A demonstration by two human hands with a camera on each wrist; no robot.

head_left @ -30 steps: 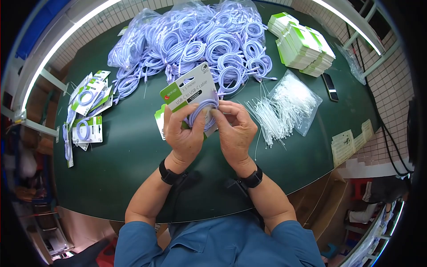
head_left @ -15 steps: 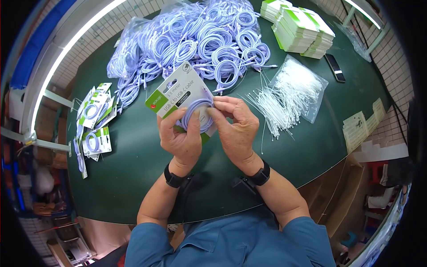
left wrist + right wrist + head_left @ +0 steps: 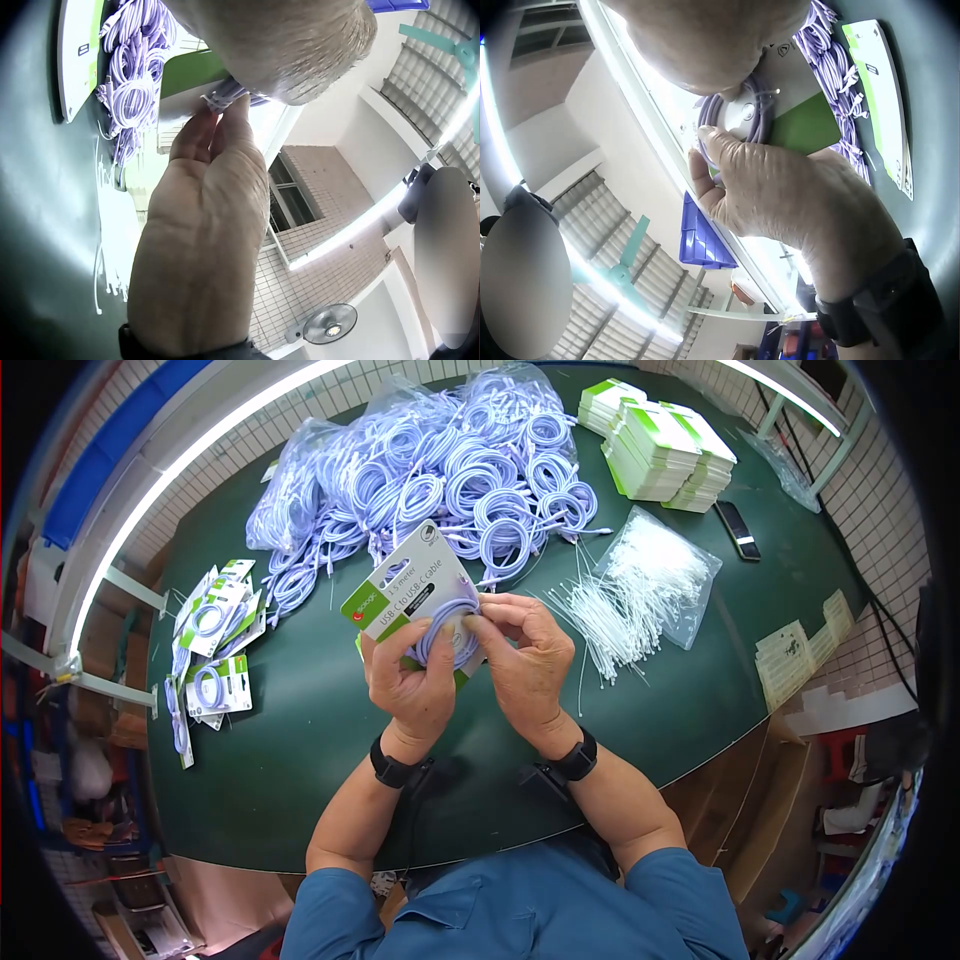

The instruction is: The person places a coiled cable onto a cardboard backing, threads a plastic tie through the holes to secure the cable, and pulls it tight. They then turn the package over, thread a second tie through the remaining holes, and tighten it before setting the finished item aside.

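Note:
Over the table the left hand [image 3: 413, 682] grips a green-and-white card [image 3: 433, 573] and a purple cable coil [image 3: 437, 639], its thumb across the coil. The right hand [image 3: 532, 672] pinches at the coil's right edge. In the left wrist view, the right hand [image 3: 206, 202] has its fingertips at the coil beside a thin white tie. The right wrist view has the left hand [image 3: 780, 187] with its thumb on the coil [image 3: 763, 120], and a pale tie end [image 3: 769, 92] sticking out. Exactly what the right fingertips hold is hidden.
A big heap of purple coils [image 3: 400, 470] lies at the back, with stacked cards [image 3: 655, 455] right of it. White ties [image 3: 620, 610] on a plastic bag and a phone [image 3: 737, 528] lie at right, carded cables [image 3: 215, 610] at left. Another card [image 3: 881, 97] lies beneath the hands.
The head view has shifted. The card has tilted since the first frame, turning its printed face to the left. Both hands keep their hold at the coil.

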